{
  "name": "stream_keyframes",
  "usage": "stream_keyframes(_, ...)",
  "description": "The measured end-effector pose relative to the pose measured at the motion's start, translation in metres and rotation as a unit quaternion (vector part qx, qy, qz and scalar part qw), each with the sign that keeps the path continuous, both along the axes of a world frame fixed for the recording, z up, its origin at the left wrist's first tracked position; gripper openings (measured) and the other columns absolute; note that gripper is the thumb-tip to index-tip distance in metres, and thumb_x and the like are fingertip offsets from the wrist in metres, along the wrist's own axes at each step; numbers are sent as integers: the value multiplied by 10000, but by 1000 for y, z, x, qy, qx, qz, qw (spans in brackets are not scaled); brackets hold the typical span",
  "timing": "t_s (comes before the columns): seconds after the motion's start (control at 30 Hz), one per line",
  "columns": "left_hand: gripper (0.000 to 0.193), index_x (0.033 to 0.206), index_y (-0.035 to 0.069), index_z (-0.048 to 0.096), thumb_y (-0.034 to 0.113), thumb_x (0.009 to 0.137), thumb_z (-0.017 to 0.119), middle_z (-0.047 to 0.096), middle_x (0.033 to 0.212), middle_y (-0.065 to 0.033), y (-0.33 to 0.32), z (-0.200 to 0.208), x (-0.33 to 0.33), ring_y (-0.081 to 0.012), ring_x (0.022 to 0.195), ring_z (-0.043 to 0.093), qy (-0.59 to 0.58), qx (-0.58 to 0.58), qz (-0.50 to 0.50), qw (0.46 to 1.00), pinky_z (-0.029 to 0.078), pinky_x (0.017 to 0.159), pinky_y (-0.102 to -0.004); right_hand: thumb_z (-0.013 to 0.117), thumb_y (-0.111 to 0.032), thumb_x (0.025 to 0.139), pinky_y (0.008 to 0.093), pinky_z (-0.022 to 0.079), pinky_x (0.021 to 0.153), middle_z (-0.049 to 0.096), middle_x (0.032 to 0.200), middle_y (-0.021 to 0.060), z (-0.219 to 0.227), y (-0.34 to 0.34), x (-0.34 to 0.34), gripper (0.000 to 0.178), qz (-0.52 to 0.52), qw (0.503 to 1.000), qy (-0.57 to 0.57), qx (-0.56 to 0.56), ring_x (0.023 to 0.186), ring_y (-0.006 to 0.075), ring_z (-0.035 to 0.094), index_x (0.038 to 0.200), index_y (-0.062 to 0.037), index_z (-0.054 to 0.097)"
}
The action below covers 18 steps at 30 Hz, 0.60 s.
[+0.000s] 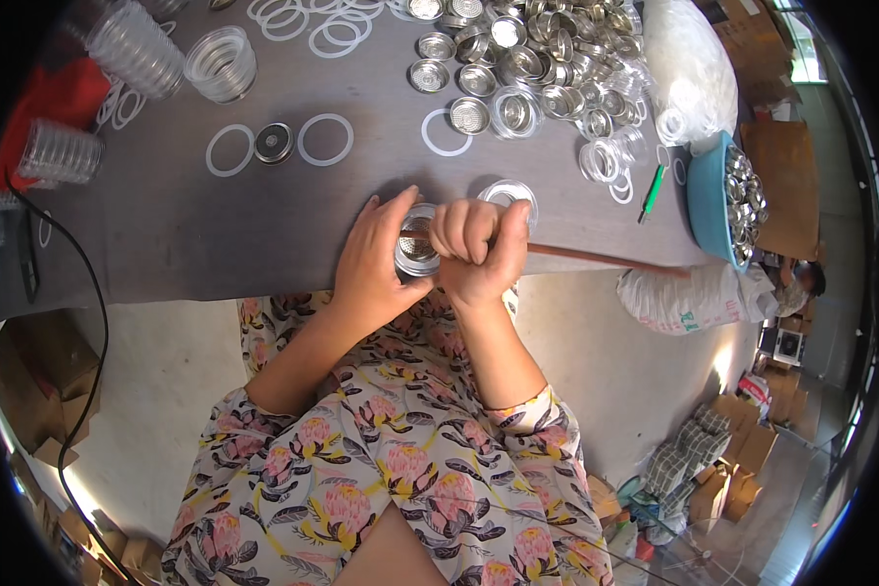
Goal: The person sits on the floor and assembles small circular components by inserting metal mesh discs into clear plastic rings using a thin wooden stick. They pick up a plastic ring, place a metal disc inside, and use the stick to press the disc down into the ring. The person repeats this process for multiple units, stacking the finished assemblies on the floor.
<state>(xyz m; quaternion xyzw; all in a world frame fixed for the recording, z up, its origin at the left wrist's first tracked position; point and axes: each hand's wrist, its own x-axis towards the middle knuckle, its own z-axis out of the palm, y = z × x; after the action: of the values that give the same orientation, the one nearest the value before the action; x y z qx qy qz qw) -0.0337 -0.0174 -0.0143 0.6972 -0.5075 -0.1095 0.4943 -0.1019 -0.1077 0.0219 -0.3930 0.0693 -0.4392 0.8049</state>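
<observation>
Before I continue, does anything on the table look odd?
Nothing looks damaged or spilled. The metal caps heaped at the far side of the table look untidy, some tipped on edge. The mesh-bottomed cup in the left hand is partly covered, possibly hiding flaws.

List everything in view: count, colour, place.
Cup: one, silver and clear, table's near edge
Rod: one, brown, end over cup
Dish: one, clear, beyond rod
Lid: one, silver, between two rings
Rings: many, white, across table
Metal cups: many, silver, heaped top right
Stacks: several, clear, upper left
Tool: one, green, left of basin
Basin: one, blue, table's right end
Bag: one, whitish, top right
Sack: one, white, below basin
Unclear item: one, red, far left
Cable: one, black, left
Table: one, grey, top
Cartons: several, brown, both sides
Garment: one, pale floral, lower middle
Left hand: one, bare, around cup
Right hand: one, bare, gripping rod
</observation>
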Motion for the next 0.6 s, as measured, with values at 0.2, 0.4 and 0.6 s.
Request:
stream_keyframes(0.2, 777, 1227, 49, 377, 148, 548, 744, 473, 1165, -141, -1, -3, 3, -305, 1094, 452, -29, 14, -1, 999, 300, 993, -490, 200, -446, 947, 260, 168, 406, 280, 452, -1, 20, 11, -12, 587, -72, 991, 64, -96, 429, 118, 200, 459, -125, 258)
stream_keyframes(0.4, 712, 1129, 51, 465, 164, 517, 810, 481, 1184, -152, 3, 13, 2, -339, 1115, 451, 84, -60, 22, 994, 316, 989, -453, 224, -452, 945, 246, 141, 387, 261, 451, -13, 32, 2, -22, 583, -21, 986, 166, -11, 421, 96, 186, 460, -129, 247)
stream_keyframes(0.6, 444, 877, 62, 526, 112, 529, 796, 505, 1162, -150, 14, 0, 14, -310, 1079, 498, -9, -42, -40, 998, 406, 901, -401, 218, -463, 944, 243, 139, 378, 257, 447, -19, 17, 4, -22, 586, -13, 991, 134, 21, 408, 89, 166, 461, -132, 246)
